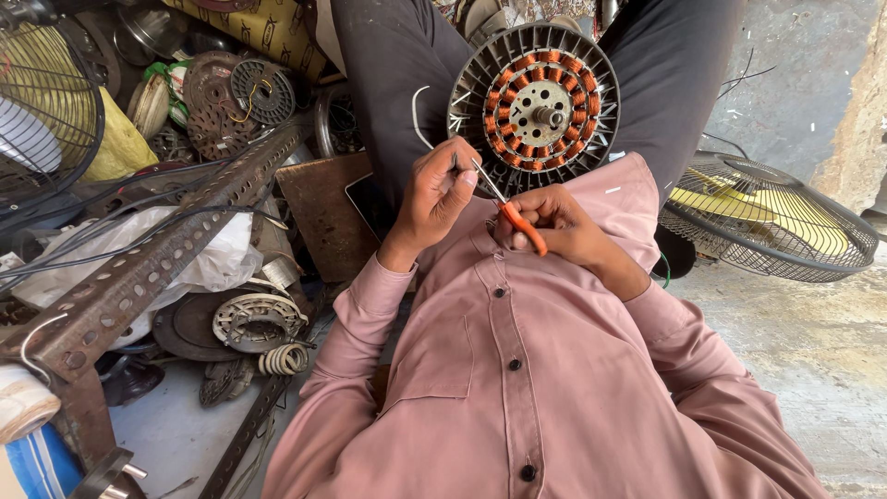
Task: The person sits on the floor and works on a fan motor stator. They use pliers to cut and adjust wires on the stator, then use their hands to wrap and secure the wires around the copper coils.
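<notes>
A round fan motor (534, 100) with copper coils around a metal hub rests between my knees, against dark trousers. My left hand (436, 196) is just below its rim, fingers pinched on a thin white wire (418, 115) that curves up beside the motor. My right hand (559, 226) grips a small orange-handled cutting tool (522, 225). Its metal tip (487, 178) points up-left and meets my left fingertips. Both hands hover over my pink shirt.
A perforated metal angle bar (157, 254) runs diagonally at left above plastic bags, cables and old motor parts (254, 319). Wire fan guards lie at far left (46, 111) and at right (771, 217) on the concrete floor.
</notes>
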